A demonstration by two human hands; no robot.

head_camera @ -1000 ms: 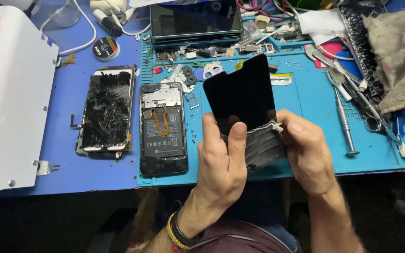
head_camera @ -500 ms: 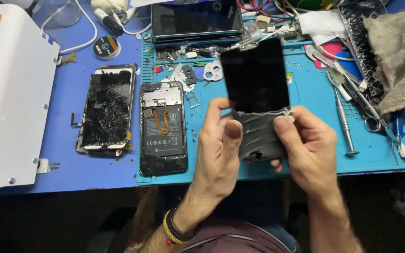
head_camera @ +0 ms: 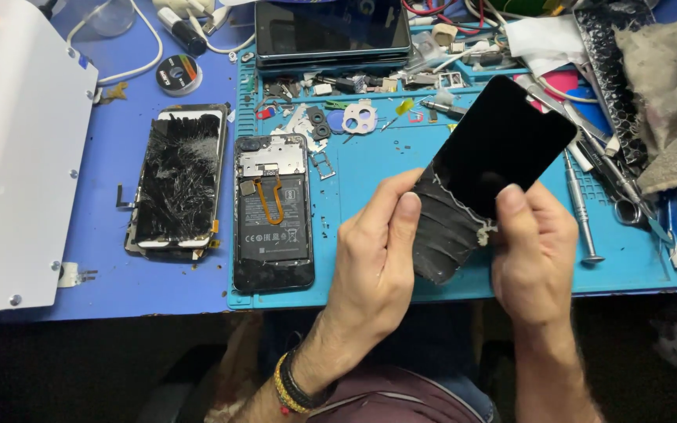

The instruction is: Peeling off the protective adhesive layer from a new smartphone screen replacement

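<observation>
Seen from the head camera, a person's two hands hold a black phone screen [head_camera: 503, 145] tilted above a blue work mat [head_camera: 385, 188]. The left hand [head_camera: 378, 251] is closed on the lower left edge of the screen, thumb pressed against a wrinkled dark film [head_camera: 444, 231] that hangs from the screen's lower end. The right hand [head_camera: 534, 251] grips the screen from the right, its thumb lying on the glossy glass near the film's ragged pale edge.

On the mat to the left of the hands lies an opened phone [head_camera: 273, 211], back cover off, with its battery and an orange ribbon cable exposed. Just beside it, on the blue table [head_camera: 111, 117], rests a cracked screen [head_camera: 175, 184], its glass shattered all over. A white machine cover [head_camera: 17, 149] fills the left edge of the view. At the top of the mat sits a dark tablet [head_camera: 331, 31], with small parts and screws scattered below it. A screwdriver [head_camera: 580, 211] and scissors [head_camera: 628, 200] lie to the right of the hands, near a grey rag [head_camera: 671, 86].
</observation>
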